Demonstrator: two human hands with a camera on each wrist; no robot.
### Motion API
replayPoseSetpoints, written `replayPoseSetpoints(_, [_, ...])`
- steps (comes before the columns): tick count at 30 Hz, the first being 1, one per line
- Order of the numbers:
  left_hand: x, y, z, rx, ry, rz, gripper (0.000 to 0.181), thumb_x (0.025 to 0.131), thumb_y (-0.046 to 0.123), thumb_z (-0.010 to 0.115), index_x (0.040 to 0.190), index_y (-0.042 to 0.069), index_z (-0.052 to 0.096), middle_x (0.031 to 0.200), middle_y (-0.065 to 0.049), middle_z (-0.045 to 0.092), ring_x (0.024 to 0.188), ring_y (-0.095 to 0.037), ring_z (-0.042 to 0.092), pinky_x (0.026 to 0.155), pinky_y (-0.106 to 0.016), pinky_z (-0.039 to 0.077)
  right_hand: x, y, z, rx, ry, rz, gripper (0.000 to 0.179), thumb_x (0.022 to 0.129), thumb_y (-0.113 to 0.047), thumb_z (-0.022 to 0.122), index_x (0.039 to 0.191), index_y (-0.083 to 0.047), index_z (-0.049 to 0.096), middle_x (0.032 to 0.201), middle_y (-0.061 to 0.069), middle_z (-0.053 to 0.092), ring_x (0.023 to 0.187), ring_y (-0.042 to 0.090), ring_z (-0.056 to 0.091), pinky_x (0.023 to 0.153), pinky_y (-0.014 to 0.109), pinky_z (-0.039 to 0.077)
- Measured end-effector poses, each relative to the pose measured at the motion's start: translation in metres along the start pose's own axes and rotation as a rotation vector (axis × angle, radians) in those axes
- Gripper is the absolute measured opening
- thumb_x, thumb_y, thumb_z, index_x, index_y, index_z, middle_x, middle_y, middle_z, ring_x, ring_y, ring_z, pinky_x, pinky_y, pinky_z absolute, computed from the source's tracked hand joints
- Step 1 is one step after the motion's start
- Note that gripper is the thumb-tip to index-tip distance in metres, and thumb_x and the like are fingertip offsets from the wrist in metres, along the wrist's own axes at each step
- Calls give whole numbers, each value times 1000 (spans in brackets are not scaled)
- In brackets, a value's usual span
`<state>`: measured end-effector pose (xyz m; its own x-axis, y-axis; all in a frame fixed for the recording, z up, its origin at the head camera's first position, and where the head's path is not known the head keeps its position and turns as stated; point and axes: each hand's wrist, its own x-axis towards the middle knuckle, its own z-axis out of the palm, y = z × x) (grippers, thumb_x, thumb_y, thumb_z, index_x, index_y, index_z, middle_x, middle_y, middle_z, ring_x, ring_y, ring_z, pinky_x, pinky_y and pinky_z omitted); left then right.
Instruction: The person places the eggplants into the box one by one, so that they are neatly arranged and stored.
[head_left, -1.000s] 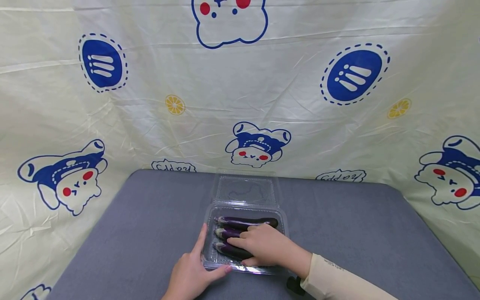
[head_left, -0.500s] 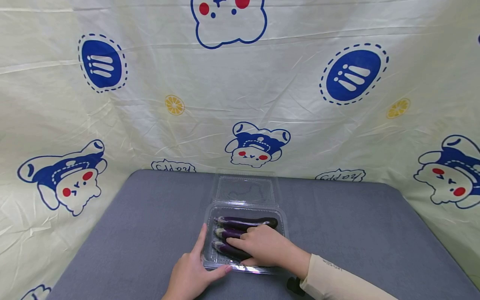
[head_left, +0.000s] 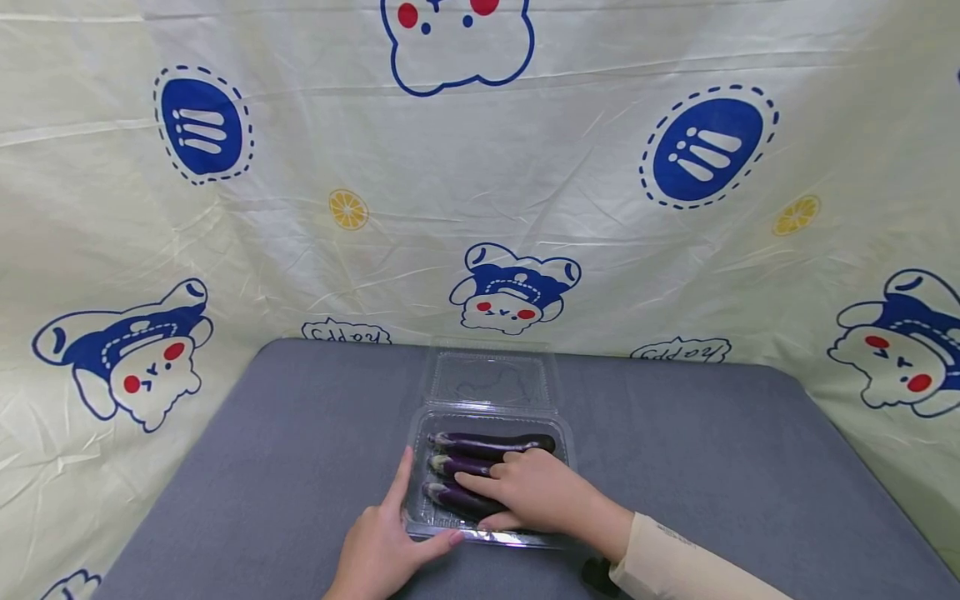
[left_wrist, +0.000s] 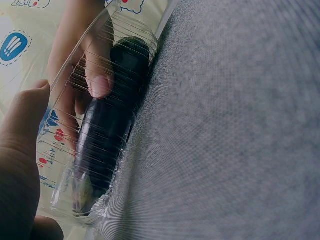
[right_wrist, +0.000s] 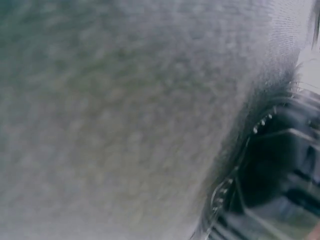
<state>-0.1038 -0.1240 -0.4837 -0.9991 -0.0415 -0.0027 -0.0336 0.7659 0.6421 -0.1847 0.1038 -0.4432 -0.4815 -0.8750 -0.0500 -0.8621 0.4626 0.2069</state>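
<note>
Near eggplant point(head_left: 461, 501) lies crosswise, long axis left–right, gripped by my right hand point(head_left: 543, 493); my left hand point(head_left: 381, 537), spread, touches the container's point(head_left: 513, 540) near-left corner.

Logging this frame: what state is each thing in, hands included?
Container: open, on the table
Lid: folded back
Far eggplant: lying in container
Middle eggplant: lying in container, partly hidden by right hand
Near eggplant: lying in container, gripped
Right hand: thumb and fingers around near eggplant
Left hand: spread at container's near left corner
Backdrop: creased
</note>
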Motion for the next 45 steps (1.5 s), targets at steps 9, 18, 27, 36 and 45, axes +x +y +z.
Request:
replayPoseSetpoints(9, [1, 0, 0, 0, -3, 7, 124, 64, 78, 73, 161, 30, 12, 52, 9, 32, 48, -6, 29, 45, -26, 31, -21, 8, 2, 95, 82, 26, 60, 97, -65, 43, 144, -29, 53, 76, -7, 70, 67, 12, 59, 61, 29, 49])
replayPoseSetpoints(18, [1, -1, -2, 40, 7, 7, 126, 62, 82, 71, 161, 27, 15, 52, 7, 37, 50, -9, 36, 51, -27, 35, -42, 16, 0, 212, 111, 163, 59, 96, -65, 45, 142, -29, 55, 75, -10, 65, 65, 5, 49, 58, 27, 45])
replayPoseSetpoints(27, [1, -3, -3, 99, 75, 63, 123, 61, 86, 68, 159, 23, 26, 85, 0, 69, 72, -16, 63, 63, -38, 51, -59, 27, 9, 297, 190, 328, 53, 97, -59, 51, 140, -28, 57, 70, -11, 57, 62, -2, 46, 58, 25, 44])
replayPoseSetpoints(36, [7, -3, -15, 45, 46, 39, 94, 77, 77, 64, 155, 39, 29, 107, 3, 68, 81, -15, 63, 60, -37, 49, -69, 45, 22, 468, 276, 496, 52, 98, -48, 57, 145, -26, 51, 59, -20, 40, 51, -4, 32, 53, 20, 34])
replayPoseSetpoints(45, [24, -5, -27, -35, 41, 71, 64, 96, 51, 58, 154, 38, 32, 68, 10, 44, 53, -5, 34, 49, -25, 31, -67, 62, 32, 777, 341, 680, 59, 99, -38, 60, 152, -25, 38, 56, -11, 40, 46, 2, 30, 46, 23, 31])
